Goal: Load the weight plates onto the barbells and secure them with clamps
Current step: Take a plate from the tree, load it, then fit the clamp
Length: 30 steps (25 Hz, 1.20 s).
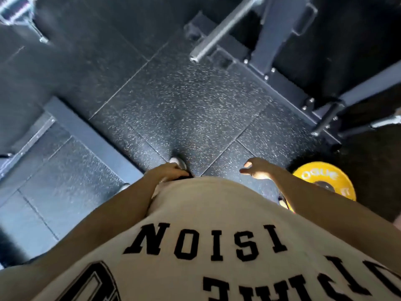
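Note:
A yellow weight plate (325,181) lies flat on the floor at the lower right, partly hidden behind my right forearm. My right hand (258,169) hangs above the floor just left of that plate, fingers loosely spread, holding nothing. My left hand (170,171) hangs close to my waist with fingers loosely curled, and I see nothing in it. The bare steel sleeve of a barbell (223,29) juts out from the rack at the upper right. No clamp shows in the head view.
The dark frame of a rack (271,46) with bolted feet stands at the upper right. A low platform edge (91,135) runs along the left. Speckled rubber floor tiles (191,109) lie between them. My shoe tip (179,161) shows below.

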Tool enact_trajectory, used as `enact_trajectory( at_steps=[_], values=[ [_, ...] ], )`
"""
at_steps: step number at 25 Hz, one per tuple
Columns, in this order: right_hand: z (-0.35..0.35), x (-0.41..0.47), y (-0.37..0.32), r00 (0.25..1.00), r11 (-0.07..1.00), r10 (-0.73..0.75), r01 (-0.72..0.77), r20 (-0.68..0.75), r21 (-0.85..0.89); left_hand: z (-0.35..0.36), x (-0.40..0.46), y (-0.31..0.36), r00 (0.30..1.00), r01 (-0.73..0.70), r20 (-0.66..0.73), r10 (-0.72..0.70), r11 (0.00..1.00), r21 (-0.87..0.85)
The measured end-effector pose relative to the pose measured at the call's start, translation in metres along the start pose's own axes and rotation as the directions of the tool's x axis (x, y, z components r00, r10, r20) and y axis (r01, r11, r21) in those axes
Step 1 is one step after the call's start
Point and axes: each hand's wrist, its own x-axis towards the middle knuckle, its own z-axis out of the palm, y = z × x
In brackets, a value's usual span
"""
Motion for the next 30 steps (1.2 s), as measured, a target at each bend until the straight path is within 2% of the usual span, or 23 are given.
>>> enact_trajectory(
  at_steps=[4, 9, 18, 23, 27, 30],
  values=[
    [-0.016, 0.042, -0.127, 0.999, 0.999, -0.046, 0.046, 0.007, -0.025, -0.06, 0.017, -0.083, 0.999, 0.042, 0.016, -0.04, 0.988, -0.146],
    [-0.035, 0.079, -0.275, 0.99, 0.985, -0.143, 0.144, 0.009, -0.094, -0.156, 0.034, -0.168, 0.992, 0.093, -0.05, -0.112, 0.952, -0.292],
    [-0.088, 0.182, -0.441, 0.991, 0.97, -0.128, 0.135, 0.049, -0.2, -0.303, 0.091, -0.226, 0.993, 0.108, -0.002, -0.118, 0.918, -0.381],
    [-0.139, 0.264, -0.556, 0.985, 0.967, -0.16, 0.17, 0.07, -0.188, -0.438, 0.132, -0.26, 0.987, 0.149, -0.003, -0.161, 0.924, -0.353],
    [-0.204, 0.301, -0.672, 0.971, 0.947, -0.212, 0.233, 0.115, -0.223, -0.575, 0.15, -0.287, 0.975, 0.122, -0.115, -0.192, 0.886, -0.447],
    [-0.245, 0.329, -0.74, 0.96, 0.931, -0.249, 0.274, 0.131, -0.242, -0.65, 0.171, -0.303, 0.961, 0.078, -0.179, -0.21, 0.829, -0.554]
  ],
)
